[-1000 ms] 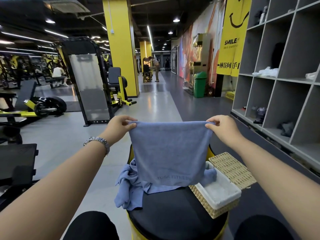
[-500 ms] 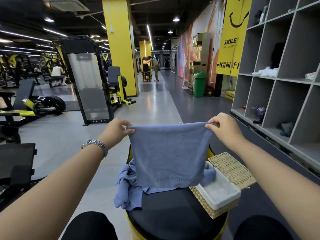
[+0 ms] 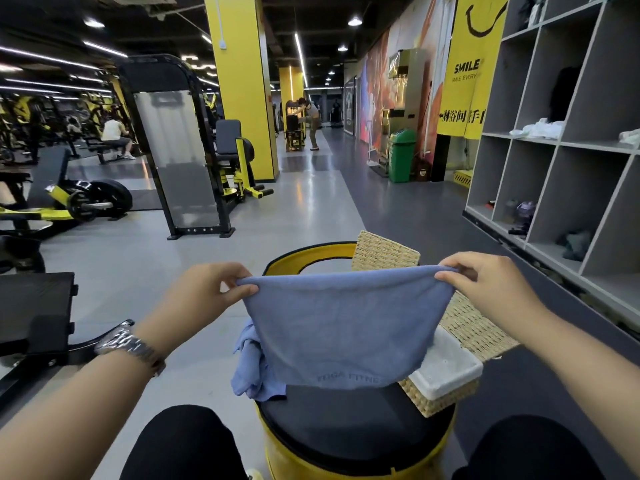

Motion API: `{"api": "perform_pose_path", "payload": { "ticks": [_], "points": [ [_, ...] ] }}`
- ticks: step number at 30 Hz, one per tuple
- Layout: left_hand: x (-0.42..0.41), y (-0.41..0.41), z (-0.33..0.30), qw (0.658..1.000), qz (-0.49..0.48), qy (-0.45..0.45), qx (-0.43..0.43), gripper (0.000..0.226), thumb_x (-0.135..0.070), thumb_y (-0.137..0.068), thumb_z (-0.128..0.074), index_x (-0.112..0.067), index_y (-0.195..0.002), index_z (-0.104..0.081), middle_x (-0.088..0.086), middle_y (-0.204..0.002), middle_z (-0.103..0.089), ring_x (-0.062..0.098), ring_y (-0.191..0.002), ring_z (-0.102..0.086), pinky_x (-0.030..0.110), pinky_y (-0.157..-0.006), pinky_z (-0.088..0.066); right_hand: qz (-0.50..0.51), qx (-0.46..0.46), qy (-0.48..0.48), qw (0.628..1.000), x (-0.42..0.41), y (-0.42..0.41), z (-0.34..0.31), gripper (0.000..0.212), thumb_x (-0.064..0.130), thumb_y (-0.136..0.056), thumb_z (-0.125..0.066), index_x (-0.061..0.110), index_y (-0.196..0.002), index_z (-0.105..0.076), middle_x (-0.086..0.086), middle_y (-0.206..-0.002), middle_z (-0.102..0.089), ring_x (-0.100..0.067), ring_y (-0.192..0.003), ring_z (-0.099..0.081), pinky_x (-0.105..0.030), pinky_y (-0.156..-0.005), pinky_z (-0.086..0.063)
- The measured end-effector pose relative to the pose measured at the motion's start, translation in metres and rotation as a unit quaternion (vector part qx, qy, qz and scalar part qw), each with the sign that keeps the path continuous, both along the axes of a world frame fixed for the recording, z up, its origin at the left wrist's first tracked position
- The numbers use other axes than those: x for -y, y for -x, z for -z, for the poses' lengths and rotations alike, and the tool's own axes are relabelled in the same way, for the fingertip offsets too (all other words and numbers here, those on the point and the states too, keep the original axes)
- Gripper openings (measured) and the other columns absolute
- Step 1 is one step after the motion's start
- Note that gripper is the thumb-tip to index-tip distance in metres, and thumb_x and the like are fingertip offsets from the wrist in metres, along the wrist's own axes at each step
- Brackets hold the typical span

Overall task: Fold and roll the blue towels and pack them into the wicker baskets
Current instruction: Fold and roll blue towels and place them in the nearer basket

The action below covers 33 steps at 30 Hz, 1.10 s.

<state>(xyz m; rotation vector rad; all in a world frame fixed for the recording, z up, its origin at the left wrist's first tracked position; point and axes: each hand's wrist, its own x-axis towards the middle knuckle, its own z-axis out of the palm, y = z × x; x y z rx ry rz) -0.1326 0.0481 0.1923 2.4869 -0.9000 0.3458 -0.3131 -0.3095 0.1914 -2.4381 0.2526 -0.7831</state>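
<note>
Both hands had dropped lower; left hand (image 3: pixel 207 296) and right hand (image 3: pixel 485 289) pinched the blue terry towel (image 3: pixel 346 327) by its top corners, unrolled; white-lined wicker basket (image 3: pixel 446 382) looked empty.

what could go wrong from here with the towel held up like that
1. Both hands, left hand and right hand, only pinch the towel at its top corners; a slip would likely drop it onto the stool unevenly.
2. The loose towel hangs off the stool's left edge and may slide to the floor.
3. The basket sits at the stool's right edge; a nudge could tip it off.
</note>
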Motion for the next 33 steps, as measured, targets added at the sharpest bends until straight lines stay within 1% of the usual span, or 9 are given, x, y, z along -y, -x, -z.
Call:
{"api": "perform_pose_path", "payload": {
  "ticks": [2,6,12,16,18,20,24,30,33],
  "points": [
    [-0.008,0.007,0.002,0.999,0.012,0.008,-0.029,0.007,-0.036,-0.084,-0.068,-0.034,-0.078,-0.066,-0.015,-0.076,-0.068,0.000,-0.076,-0.062,0.028,-0.067,-0.048,-0.014,-0.021,-0.004,1.000,0.000,0.008,0.002,0.012,0.015,-0.081,-0.070,0.025,-0.074,-0.070,0.006,-0.072,-0.070,-0.015,-0.075,-0.066,-0.035,-0.073,-0.050],
    [-0.011,-0.005,0.018,0.996,0.030,0.007,-0.083,0.007,-0.033,-0.081,-0.072,-0.033,-0.075,-0.068,-0.016,-0.075,-0.070,-0.003,-0.079,-0.063,0.023,-0.070,-0.048,-0.049,-0.080,-0.026,0.995,0.006,-0.002,0.016,0.015,0.013,-0.081,-0.070,0.027,-0.073,-0.071,0.012,-0.068,-0.069,-0.005,-0.067,-0.064,-0.020,-0.064,-0.046],
    [0.012,-0.067,0.091,0.989,0.024,-0.049,-0.138,0.008,-0.032,-0.083,-0.071,-0.026,-0.079,-0.069,-0.010,-0.077,-0.070,0.003,-0.077,-0.064,0.019,-0.067,-0.047,-0.070,-0.171,-0.008,0.983,0.028,-0.075,0.091,0.015,0.018,-0.083,-0.070,0.024,-0.069,-0.067,0.001,-0.061,-0.066,-0.014,-0.059,-0.064,-0.038,-0.064,-0.051],
    [0.034,-0.120,0.146,0.983,-0.001,-0.094,-0.159,0.014,-0.033,-0.083,-0.070,-0.023,-0.075,-0.064,-0.006,-0.075,-0.066,0.014,-0.073,-0.062,0.033,-0.067,-0.049,-0.062,-0.232,0.015,0.971,0.045,-0.139,0.149,0.014,0.020,-0.085,-0.067,0.011,-0.075,-0.066,-0.005,-0.069,-0.065,-0.020,-0.067,-0.060,-0.036,-0.063,-0.046],
    [0.051,-0.150,0.173,0.977,-0.011,-0.125,-0.171,0.019,-0.033,-0.084,-0.069,-0.025,-0.071,-0.058,-0.004,-0.072,-0.062,0.021,-0.071,-0.059,0.033,-0.062,-0.044,-0.054,-0.265,0.033,0.962,0.053,-0.175,0.177,0.016,0.021,-0.086,-0.064,0.015,-0.072,-0.061,-0.002,-0.066,-0.058,-0.021,-0.068,-0.054,-0.034,-0.061,-0.038],
    [0.067,-0.176,0.194,0.973,-0.023,-0.138,-0.182,0.014,-0.031,-0.085,-0.068,-0.022,-0.077,-0.060,-0.002,-0.073,-0.060,0.024,-0.073,-0.058,0.030,-0.061,-0.038,-0.042,-0.283,0.031,0.958,0.061,-0.205,0.201,0.017,0.020,-0.088,-0.062,0.019,-0.071,-0.057,0.002,-0.065,-0.055,-0.023,-0.071,-0.055,-0.035,-0.063,-0.039],
    [0.083,-0.200,0.212,0.979,-0.037,-0.141,-0.144,0.012,-0.026,-0.086,-0.065,-0.020,-0.080,-0.057,0.004,-0.075,-0.060,0.029,-0.074,-0.058,0.030,-0.060,-0.038,-0.027,-0.289,0.035,0.956,0.075,-0.238,0.221,0.014,0.010,-0.089,-0.056,0.016,-0.078,-0.060,-0.004,-0.077,-0.062,-0.024,-0.077,-0.057,-0.038,-0.067,-0.045],
    [0.056,-0.165,0.224,0.989,0.037,-0.135,-0.054,0.002,-0.022,-0.078,-0.066,-0.023,-0.079,-0.064,-0.003,-0.072,-0.064,0.022,-0.068,-0.060,0.035,-0.059,-0.048,-0.075,-0.182,0.118,0.973,0.072,-0.204,0.237,0.022,-0.007,-0.075,-0.063,0.011,-0.084,-0.068,-0.005,-0.088,-0.064,-0.024,-0.089,-0.055,-0.034,-0.075,-0.043],
    [0.039,-0.133,0.239,0.979,0.103,-0.174,-0.017,0.017,-0.027,-0.075,-0.056,-0.029,-0.087,-0.068,-0.010,-0.073,-0.065,0.017,-0.069,-0.062,0.030,-0.061,-0.048,-0.116,-0.187,0.159,0.962,0.065,-0.170,0.250,0.025,-0.006,-0.067,-0.066,0.017,-0.077,-0.065,0.000,-0.081,-0.062,-0.024,-0.082,-0.056,-0.040,-0.071,-0.047]
  ]
}}
